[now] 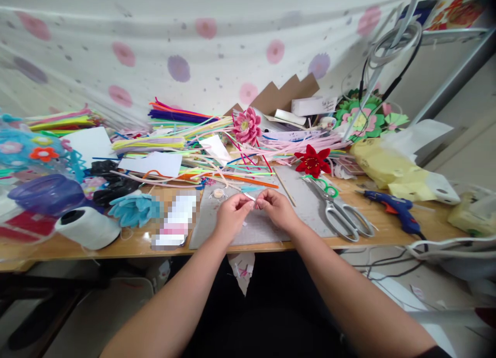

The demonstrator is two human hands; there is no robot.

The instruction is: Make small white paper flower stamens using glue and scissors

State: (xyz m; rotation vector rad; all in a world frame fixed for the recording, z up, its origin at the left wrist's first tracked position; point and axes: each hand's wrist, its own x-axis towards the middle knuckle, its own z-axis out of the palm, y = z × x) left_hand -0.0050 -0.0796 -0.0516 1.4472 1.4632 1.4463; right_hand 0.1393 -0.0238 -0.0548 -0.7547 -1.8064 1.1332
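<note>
Starting at left with a white spool [87,228] and a light-blue flower [134,209] on the worktop [135,243]; pinching a small white piece [250,197] between the fingers of left hand [231,214] and right hand [279,209], just above a grey mat [267,233]; ending rightward with silver-handled scissors [334,208] and a blue glue gun [405,210].

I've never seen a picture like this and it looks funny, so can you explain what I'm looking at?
There's no robot here, just a person's bare left hand and right hand. The one picture comes from a camera worn on their head, looking forward and down, so the arms stretch away from you. On the wooden table lie a grey mat, scissors, a blue glue gun and a red flower. Both hands grip a small white piece, too tiny to name.
</note>
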